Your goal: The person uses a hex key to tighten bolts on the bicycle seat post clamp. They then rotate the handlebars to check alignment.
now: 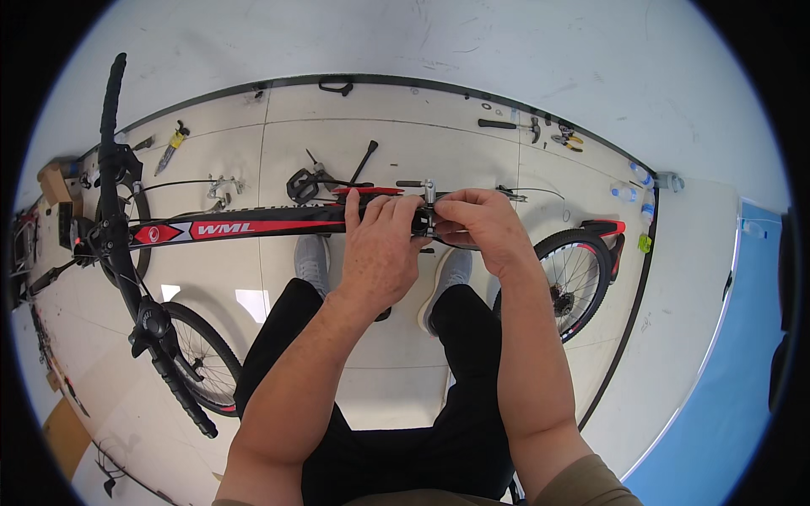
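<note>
A black and red bicycle frame spans the view in front of me, with drop handlebars at its left end. My left hand grips the top tube near the seat tube, fingers curled over it. My right hand pinches at a metal seat clamp just right of my left fingers; the exact part between the fingertips is partly hidden. A short silver post stands up there. The rear wheel shows right of my right forearm, the front wheel at lower left.
Tools lie on the tiled floor: pliers, a hammer, a yellow-handled tool, pedals and loose parts. Several water bottles sit by the right edge. Cardboard is at far left. A blue mat lies at the right.
</note>
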The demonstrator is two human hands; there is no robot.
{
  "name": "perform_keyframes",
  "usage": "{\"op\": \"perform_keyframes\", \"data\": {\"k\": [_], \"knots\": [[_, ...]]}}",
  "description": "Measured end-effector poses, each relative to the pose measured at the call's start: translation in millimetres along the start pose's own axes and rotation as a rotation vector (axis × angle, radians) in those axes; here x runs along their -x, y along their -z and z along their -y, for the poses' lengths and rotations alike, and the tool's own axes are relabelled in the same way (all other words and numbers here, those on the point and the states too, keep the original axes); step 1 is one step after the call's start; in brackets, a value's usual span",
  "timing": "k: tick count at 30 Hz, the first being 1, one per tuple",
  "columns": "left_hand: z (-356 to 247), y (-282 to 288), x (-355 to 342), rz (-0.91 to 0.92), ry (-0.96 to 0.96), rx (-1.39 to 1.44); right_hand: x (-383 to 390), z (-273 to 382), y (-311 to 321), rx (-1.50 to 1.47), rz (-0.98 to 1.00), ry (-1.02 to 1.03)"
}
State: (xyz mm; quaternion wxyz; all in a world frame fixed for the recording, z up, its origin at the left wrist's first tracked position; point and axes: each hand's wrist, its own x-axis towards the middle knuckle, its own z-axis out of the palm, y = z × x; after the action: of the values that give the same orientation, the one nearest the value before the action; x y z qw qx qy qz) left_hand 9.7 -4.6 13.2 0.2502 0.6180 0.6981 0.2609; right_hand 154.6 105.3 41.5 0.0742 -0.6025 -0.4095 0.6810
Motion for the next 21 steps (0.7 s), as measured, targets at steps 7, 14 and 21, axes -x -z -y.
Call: {"op": "perform_keyframes", "data": {"k": [7, 14, 21], "knots": [[0.4, -2.3, 1.3, -0.05, 0.017, 0.066, 3.4, 1.6, -2.1, -0.013, 0.053, 0.011], [-1.9, -0.6, -0.9, -0.036, 0.009, 0.082, -2.1, -4.5, -4.1, -0.148, 0.07, -0.007], [-0.8, -2.6, 0.6, -0.056, 0.022, 0.11, -0.4, -4.4, -5.1, -0.136, 0.058, 0.004]]}}
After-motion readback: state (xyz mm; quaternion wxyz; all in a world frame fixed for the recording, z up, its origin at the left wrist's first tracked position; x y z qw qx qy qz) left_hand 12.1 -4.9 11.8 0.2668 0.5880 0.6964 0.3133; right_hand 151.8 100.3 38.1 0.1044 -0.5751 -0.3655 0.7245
